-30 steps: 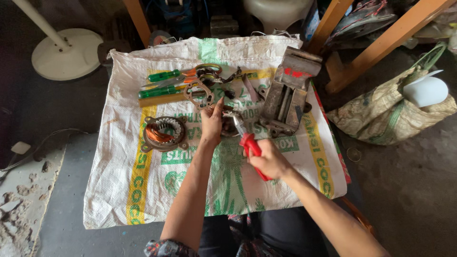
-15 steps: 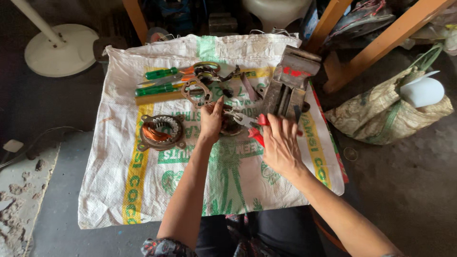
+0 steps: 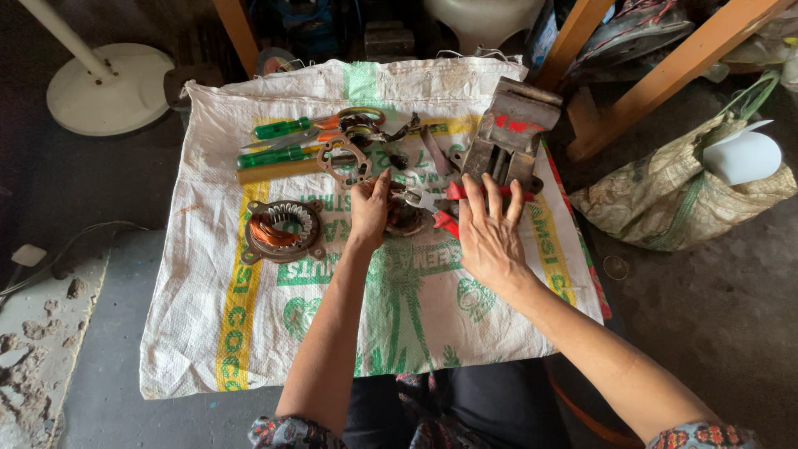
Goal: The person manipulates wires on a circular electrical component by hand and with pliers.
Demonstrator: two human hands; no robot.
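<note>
Pliers [image 3: 445,208] now lie released under the flat, open right hand [image 3: 490,241]; left hand [image 3: 370,212] pinches the small motor part [image 3: 407,218].

Woven plastic sack [image 3: 366,324], dull metal vise [image 3: 509,137], copper-wound stator [image 3: 283,230].

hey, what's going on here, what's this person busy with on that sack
A person sits over a white woven sack spread on the floor with tools and motor parts on it. The left hand grips a small dark metal part near the middle. The right hand lies flat with fingers spread over red-handled pliers, not gripping them. A copper-wound stator lies to the left, green-handled screwdrivers and a flat gasket beyond, and a grey metal vise at the far right.
</note>
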